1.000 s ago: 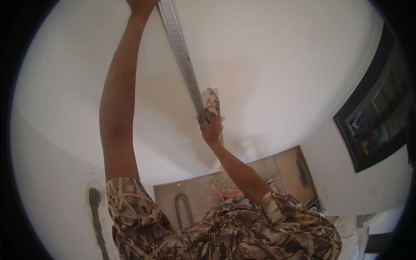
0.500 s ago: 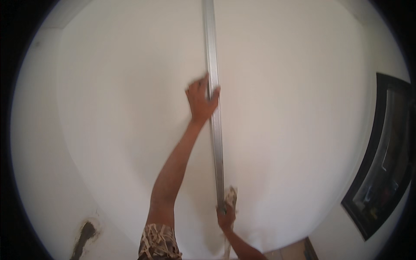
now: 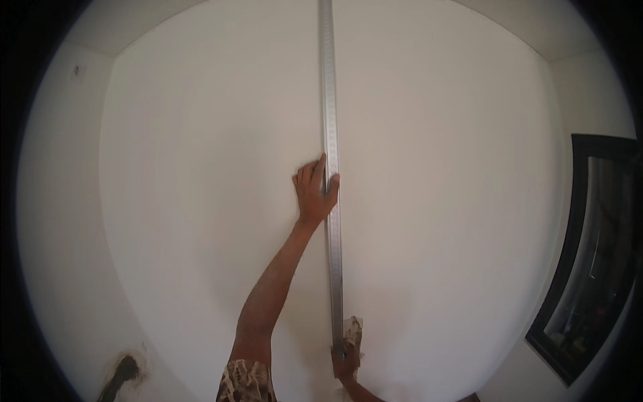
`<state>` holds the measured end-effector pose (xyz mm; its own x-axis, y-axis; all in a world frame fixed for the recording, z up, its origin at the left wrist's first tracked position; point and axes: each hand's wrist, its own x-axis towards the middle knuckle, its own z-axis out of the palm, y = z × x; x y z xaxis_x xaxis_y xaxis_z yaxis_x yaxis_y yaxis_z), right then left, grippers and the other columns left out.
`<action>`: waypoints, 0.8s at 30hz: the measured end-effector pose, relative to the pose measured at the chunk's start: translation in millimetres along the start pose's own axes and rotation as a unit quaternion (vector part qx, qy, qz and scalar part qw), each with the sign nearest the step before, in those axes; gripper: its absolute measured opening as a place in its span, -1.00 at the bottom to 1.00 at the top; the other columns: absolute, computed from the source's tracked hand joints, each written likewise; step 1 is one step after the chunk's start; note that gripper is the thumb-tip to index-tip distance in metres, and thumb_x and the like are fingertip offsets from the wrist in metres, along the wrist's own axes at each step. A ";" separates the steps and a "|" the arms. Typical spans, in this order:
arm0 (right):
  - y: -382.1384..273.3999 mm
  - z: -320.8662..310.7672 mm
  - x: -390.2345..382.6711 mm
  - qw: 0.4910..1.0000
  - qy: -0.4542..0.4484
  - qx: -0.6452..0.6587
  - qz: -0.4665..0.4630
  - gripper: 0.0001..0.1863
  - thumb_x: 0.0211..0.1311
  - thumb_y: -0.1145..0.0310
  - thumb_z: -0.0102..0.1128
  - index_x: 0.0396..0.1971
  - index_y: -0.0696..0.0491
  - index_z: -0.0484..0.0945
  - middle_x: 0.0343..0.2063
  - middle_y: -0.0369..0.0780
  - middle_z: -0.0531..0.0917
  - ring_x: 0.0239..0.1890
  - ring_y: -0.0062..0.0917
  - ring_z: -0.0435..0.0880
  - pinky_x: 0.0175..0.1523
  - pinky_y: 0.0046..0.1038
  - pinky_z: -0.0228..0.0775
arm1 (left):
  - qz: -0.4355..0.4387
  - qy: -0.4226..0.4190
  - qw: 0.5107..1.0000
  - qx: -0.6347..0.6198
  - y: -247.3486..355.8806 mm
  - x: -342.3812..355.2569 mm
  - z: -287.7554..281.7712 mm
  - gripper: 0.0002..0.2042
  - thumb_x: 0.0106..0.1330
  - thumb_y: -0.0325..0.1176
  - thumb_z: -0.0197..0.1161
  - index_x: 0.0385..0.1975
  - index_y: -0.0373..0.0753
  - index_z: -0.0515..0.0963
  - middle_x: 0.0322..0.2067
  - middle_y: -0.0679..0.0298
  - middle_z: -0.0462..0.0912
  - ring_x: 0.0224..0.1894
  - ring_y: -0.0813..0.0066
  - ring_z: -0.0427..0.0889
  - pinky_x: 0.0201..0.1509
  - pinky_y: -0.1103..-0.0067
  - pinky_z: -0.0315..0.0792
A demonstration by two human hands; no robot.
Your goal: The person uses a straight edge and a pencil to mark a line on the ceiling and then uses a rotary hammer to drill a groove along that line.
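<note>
A long silver metal profile (image 3: 330, 114) runs nearly upright along the white wall (image 3: 435, 187), its upper end cut off by the top of the picture. Midway along it, my left hand (image 3: 313, 195) has its thumb across the right edge and its index finger along the left edge, while the other fingers rest toward the wall. At the lower end of the profile, my right hand (image 3: 345, 362) is closed around it. Just right of that hand is a rough, brown-and-pale broken patch (image 3: 353, 331) in the wall. Part of the right fingers is hidden.
A dark-framed window (image 3: 556, 348) is on the side wall at the right. Low on the left wall there is a rough, dark hole (image 3: 124, 372). A small round fitting (image 3: 76, 70) sits high on the left, below the ceiling (image 3: 144, 20).
The view has tilted upward, so the ceiling edges show and both hands appear lower in the picture. Both hands keep their places on the profile.
</note>
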<state>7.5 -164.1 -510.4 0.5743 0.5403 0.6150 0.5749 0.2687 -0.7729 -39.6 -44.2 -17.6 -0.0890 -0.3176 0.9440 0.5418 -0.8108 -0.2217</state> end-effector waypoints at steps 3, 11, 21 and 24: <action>-38.6 -20.3 -2.1 1.000 -0.008 0.018 0.013 -0.49 -0.06 0.22 0.47 -0.10 0.16 0.59 -0.23 -0.04 0.62 -0.14 -0.15 0.61 -0.02 -0.24 0.43 | 0.000 -0.020 0.999 0.028 0.6 10.6 -4.2 -0.47 0.18 -0.21 0.33 0.15 -0.29 0.47 -0.15 0.13 0.52 -0.08 0.25 0.43 0.01 0.36 0.21; -55.2 -8.3 9.0 0.999 0.024 -0.026 0.006 -0.49 -0.01 0.23 0.45 -0.05 0.14 0.57 -0.16 -0.07 0.62 -0.13 -0.18 0.62 -0.04 -0.26 0.45 | 0.008 -0.032 0.999 0.042 -11.4 33.8 11.0 -0.45 0.15 -0.17 0.36 0.14 -0.25 0.49 -0.11 0.15 0.53 -0.01 0.23 0.45 0.06 0.32 0.24; -50.4 0.1 8.9 0.999 0.003 -0.028 0.027 -0.48 0.04 0.28 0.38 0.05 0.09 0.54 -0.07 -0.08 0.60 -0.02 -0.18 0.57 0.03 -0.25 0.42 | -0.008 -0.011 1.000 0.025 -14.4 27.8 -4.9 -0.52 0.14 -0.29 0.39 0.06 -0.33 0.51 -0.05 -0.01 0.55 0.06 0.09 0.45 0.18 0.26 0.28; -54.9 0.4 10.2 0.999 0.010 -0.034 0.026 -0.47 0.02 0.26 0.42 0.01 0.14 0.57 -0.11 -0.08 0.61 -0.06 -0.17 0.59 0.00 -0.26 0.43 | 0.003 0.004 1.000 0.020 -14.8 28.9 -4.9 -0.54 0.14 -0.30 0.39 0.03 -0.34 0.53 -0.08 -0.01 0.57 0.04 0.08 0.47 0.18 0.27 0.28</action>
<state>-18.4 -173.0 -461.7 0.6156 0.5352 0.5785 0.5821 0.1861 -0.7916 -54.3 -43.9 11.8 -0.0918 -0.3258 0.9410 0.5755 -0.7885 -0.2169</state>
